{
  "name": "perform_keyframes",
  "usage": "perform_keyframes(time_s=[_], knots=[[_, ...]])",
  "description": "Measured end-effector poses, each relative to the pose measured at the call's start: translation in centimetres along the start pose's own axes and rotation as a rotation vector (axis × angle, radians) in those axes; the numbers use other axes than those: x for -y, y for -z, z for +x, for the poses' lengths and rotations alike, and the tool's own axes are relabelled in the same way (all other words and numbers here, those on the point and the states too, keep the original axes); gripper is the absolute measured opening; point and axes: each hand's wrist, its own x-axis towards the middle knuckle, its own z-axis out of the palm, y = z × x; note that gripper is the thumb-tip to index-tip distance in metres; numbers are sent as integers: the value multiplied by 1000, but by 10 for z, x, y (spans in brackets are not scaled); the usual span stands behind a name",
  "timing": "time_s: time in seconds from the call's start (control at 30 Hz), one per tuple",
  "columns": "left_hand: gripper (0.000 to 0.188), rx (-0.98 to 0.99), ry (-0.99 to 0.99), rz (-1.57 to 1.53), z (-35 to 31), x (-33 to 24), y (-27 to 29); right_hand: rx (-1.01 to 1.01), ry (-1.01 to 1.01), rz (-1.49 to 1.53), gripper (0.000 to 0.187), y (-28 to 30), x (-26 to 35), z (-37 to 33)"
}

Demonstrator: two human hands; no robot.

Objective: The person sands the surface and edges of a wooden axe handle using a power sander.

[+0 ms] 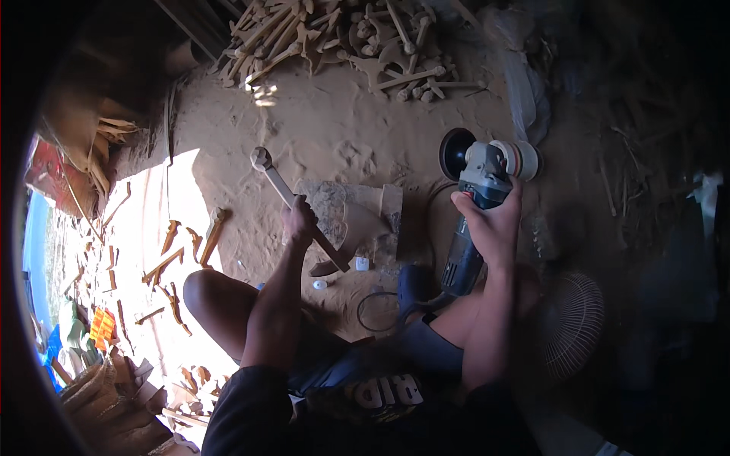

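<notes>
My left hand (300, 220) is closed around the middle of a carved wooden stick (278, 182) with a rounded knob at its far end. The stick slants over a dusty board (389, 220) on the ground. In my right hand (496, 220) is a dark angle grinder (462, 262), gripped near its grey head, with a dark round disc (456, 154) at its left side. A pale roll-like round part (526, 160) shows right of that head. Under the stick's near end lies a curved wooden piece (325, 268), partly covered.
A big heap of carved wooden pieces (319, 38) lies at the far side. Several more pieces (163, 266) lie on the sunlit ground at left. A wire fan guard (576, 327) stands by my right knee. Clear plastic sheeting (525, 91) is at far right. A cable (432, 220) runs behind the grinder.
</notes>
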Motion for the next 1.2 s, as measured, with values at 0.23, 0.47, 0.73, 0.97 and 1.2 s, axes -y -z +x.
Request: perform_keyframes(time_s=[0.23, 0.47, 0.73, 0.97, 1.2], knots=[[11, 351, -452, -171, -68, -200, -21, -210, -156, 481, 41, 38, -5, 24], [8, 546, -824, -527, -180, -350, 81, -126, -381, 579, 33, 43, -40, 7], [26, -530, -1071, -16, -338, -358, 304, 15, -39, 298, 53, 36, -65, 34], [9, -587, -620, 1766, -449, -254, 492, 30, 48, 286, 61, 10, -51, 36], [36, -1044, 815, 1841, -500, -106, 637, 83, 60, 267, 58, -30, -35, 6]])
